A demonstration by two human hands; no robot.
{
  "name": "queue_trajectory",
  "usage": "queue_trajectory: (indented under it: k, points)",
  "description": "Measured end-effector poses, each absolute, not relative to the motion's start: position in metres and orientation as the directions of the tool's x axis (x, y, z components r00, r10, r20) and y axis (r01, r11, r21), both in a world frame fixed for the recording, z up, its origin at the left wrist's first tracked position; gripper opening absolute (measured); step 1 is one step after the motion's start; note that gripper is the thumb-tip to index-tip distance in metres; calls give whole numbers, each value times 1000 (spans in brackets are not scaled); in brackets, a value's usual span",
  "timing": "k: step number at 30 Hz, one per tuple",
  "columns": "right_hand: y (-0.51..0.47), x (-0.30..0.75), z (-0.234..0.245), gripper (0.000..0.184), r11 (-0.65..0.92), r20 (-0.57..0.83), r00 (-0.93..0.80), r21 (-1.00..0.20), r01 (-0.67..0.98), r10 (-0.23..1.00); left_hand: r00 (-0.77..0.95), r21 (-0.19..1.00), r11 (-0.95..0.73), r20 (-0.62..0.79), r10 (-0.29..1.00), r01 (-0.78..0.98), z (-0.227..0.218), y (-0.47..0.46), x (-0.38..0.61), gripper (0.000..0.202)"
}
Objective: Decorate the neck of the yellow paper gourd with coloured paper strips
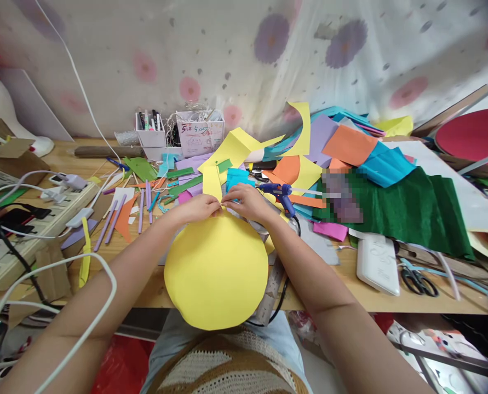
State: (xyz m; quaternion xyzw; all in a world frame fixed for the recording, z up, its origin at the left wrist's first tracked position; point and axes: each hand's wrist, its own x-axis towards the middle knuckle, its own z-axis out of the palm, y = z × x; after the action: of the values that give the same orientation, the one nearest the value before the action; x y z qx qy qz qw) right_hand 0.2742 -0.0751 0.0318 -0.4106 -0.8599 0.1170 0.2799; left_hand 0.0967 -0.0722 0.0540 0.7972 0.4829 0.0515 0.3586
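A large yellow paper circle (216, 271) lies over the table's front edge, hanging toward my lap. My left hand (198, 208) and my right hand (246, 200) meet at its far rim, both with fingers pinched together on the paper's edge. A yellow paper strip (211, 182) rises just behind my fingertips. A blue hot-glue gun (280, 192) lies right of my right hand, its black cord running down beside my right forearm.
Coloured paper sheets (350, 145) and green crepe paper (408, 210) pile up at the right. Scissors (418, 280) and a white box (378, 264) lie near the front right edge. A power strip with white cables (42, 219) fills the left. Pen holders (151, 130) stand at the back.
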Motion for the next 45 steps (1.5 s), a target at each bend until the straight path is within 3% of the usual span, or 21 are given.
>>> queue_trajectory:
  k: [3,8,14,20,24,27,30,34,37,40,45]
  points:
    - [-75,276,34,15,638,381,-512,-428,640,770,568,707,-224,-296,768,671,56,-72,94,29]
    - [-76,279,36,16,620,367,-502,-414,666,783,586,782,-242,-186,789,574,50,-74,95,23]
    - [-76,276,35,19,596,355,-481,-411,690,801,581,687,-360,-111,806,631,36,-69,95,23]
    - [-77,276,37,20,581,394,-436,-423,696,809,470,535,-405,15,882,742,41,-75,99,22]
    - [-93,292,48,35,508,436,-332,-390,768,836,402,501,-376,59,914,780,44,-76,97,22]
    - [-109,309,49,41,342,245,-262,-382,858,933,437,573,-375,32,899,729,37,-72,93,24]
    - [-120,321,40,37,216,161,-170,-340,915,972,441,665,-353,39,897,658,30,-68,89,24]
    - [-121,323,21,26,158,-36,-166,-164,974,985,378,740,-293,58,924,605,34,-65,86,23]
    - [-116,318,13,24,162,-77,-169,-87,983,983,324,795,-235,51,945,559,39,-65,88,21]
    - [-114,322,18,21,173,-94,-184,-119,978,978,282,853,-194,58,958,484,37,-65,91,19]
    - [-123,350,38,19,149,-123,-200,-333,931,972,275,956,-134,59,960,262,31,-67,90,19]
